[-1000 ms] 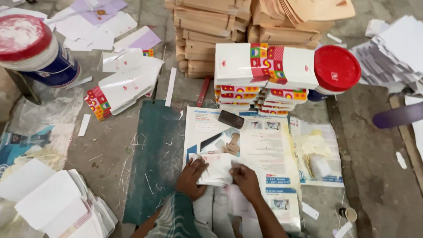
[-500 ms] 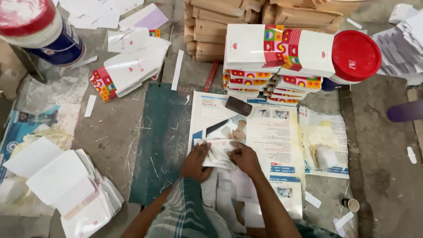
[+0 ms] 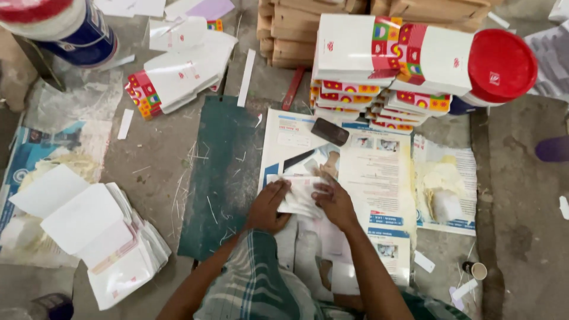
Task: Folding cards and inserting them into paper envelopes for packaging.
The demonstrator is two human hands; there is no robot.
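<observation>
My left hand [image 3: 268, 207] and my right hand [image 3: 333, 200] both press on a white folded paper piece [image 3: 301, 194] that lies on a large printed poster sheet [image 3: 373, 172] on the floor. The left hand holds the paper's left edge, the right hand its right edge. More white paper pieces [image 3: 308, 261] lie under my forearms, close to my checked cloth. A dark phone [image 3: 330, 131] rests on the poster just beyond the hands.
A stack of white and colourful folded cartons [image 3: 385, 71] stands behind the poster, with a red lid [image 3: 501, 65] to its right. Brown cardboard bundles [image 3: 290, 35] are behind. A dark green mat [image 3: 222, 172] lies left; loose white sheets [image 3: 101, 237] lie at lower left.
The view has shifted slightly, so everything sits lower and more to the right. My hands stay on the white paper piece, working it in place.
</observation>
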